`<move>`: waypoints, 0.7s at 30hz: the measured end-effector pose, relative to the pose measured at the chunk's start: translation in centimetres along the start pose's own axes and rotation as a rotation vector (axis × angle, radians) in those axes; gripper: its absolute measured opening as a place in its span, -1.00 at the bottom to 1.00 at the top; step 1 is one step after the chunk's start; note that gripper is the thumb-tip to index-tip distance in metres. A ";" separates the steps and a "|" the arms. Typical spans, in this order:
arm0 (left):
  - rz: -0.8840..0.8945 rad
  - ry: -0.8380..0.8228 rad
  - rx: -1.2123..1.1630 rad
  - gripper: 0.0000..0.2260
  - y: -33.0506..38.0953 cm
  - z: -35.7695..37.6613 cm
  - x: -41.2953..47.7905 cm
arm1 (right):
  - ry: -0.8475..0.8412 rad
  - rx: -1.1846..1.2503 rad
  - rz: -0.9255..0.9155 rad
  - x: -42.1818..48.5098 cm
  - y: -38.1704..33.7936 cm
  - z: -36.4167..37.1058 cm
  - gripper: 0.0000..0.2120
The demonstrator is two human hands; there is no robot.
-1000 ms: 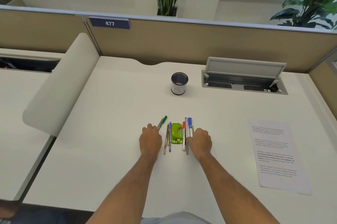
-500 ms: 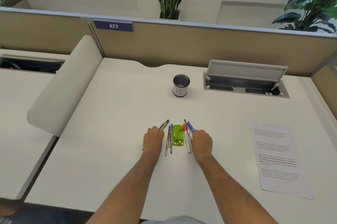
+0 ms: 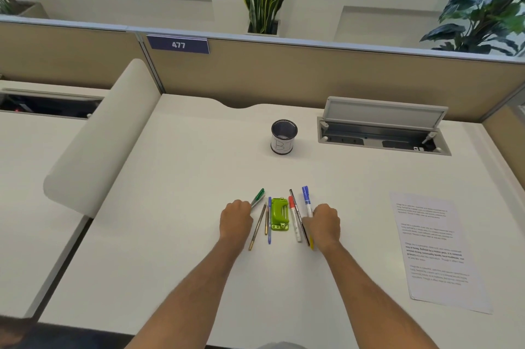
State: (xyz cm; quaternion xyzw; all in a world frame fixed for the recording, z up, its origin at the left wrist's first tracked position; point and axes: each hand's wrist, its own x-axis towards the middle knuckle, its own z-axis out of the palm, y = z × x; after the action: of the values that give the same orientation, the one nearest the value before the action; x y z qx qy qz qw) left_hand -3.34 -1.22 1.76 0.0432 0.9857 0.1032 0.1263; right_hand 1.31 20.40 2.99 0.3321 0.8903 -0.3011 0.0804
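Left hand: the left hand [image 3: 235, 220] rests knuckles-up on the desk [image 3: 176, 206], its grip curled round the lower end of the green marker [image 3: 258, 197], which sticks out forward and to the right.
Right hand: the right hand [image 3: 324, 225] lies knuckles-up too, its grip closed on the white barrel of the blue marker [image 3: 306, 201], whose cap points away from the person.
Between the hands: a gold pen [image 3: 257, 228], a blue pen [image 3: 269, 220], a small lime-green office tool [image 3: 279, 215], a red-capped marker [image 3: 294, 220] and a thin black pen [image 3: 297, 213] lie side by side, roughly parallel.
Under the right hand: a yellow pen [image 3: 312, 245] shows only its near end.
Farther back: a mesh pen cup [image 3: 284, 137] marked "B1" stands upright, well apart from the pens.
Right side: a printed sheet [image 3: 434, 249] lies flat; behind it is an open cable hatch [image 3: 383, 132].
Partition: a plate [image 3: 178, 45] reads 477.
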 end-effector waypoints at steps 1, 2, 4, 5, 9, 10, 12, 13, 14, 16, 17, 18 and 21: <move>-0.037 0.004 -0.058 -0.89 -0.2 -0.1 0.0 | 0.007 0.050 -0.013 -0.3 -0.3 0.1 -0.67; -0.075 0.007 -0.114 -0.91 -0.5 0.0 0.0 | 0.011 0.104 -0.032 -0.7 -0.8 0.1 -0.61; -0.157 0.001 -0.229 -0.80 -1.5 0.2 -0.1 | 0.003 0.194 -0.054 -1.6 -2.1 0.5 -0.61; -0.184 0.003 -0.282 -0.73 -2.2 0.2 -0.3 | -0.012 0.235 -0.059 -2.1 -2.9 1.0 -0.65; -0.266 0.033 -0.467 -0.64 -5.4 -0.7 -1.1 | -0.166 0.385 -0.075 -4.7 -6.5 3.6 -0.71; -0.293 0.034 -0.485 -0.66 -6.3 -1.2 -1.1 | -0.210 0.424 -0.061 -5.4 -7.5 4.4 -0.70; -0.350 0.052 -0.494 -0.75 -8.5 -2.0 -1.2 | -0.289 0.495 -0.014 -6.4 -9.5 6.5 -0.65; -0.375 0.066 -0.501 -0.77 -9.7 -2.4 -1.2 | -0.332 0.519 0.012 -6.9 -10.4 7.5 -0.65; -0.398 0.074 -0.507 -0.77 -11.1 -2.7 -1.3 | -0.373 0.532 0.037 -7.4 -11.5 8.6 -0.68; -0.453 0.065 -0.520 -0.77 -13.9 -3.4 -1.3 | -0.436 0.537 0.072 -8.5 -13.6 10.5 -0.79; -0.486 0.054 -0.523 -0.78 -15.3 -3.7 -1.4 | -0.457 0.528 0.084 -9.0 -14.6 11.5 -0.83; -0.513 0.048 -0.522 -0.81 -16.6 -4.0 -1.5 | -0.476 0.516 0.090 -9.6 -15.6 12.4 -0.86; -0.558 0.047 -0.503 -0.82 -20.0 -4.6 -1.9 | -0.490 0.442 0.055 -11.3 -18.1 15.0 -0.85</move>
State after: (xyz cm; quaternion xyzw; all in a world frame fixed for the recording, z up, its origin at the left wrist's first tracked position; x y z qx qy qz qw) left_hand -3.89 -21.81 2.32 -0.2617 0.9061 0.3046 0.1334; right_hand -2.43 -5.42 3.55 0.2833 0.7484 -0.5555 0.2261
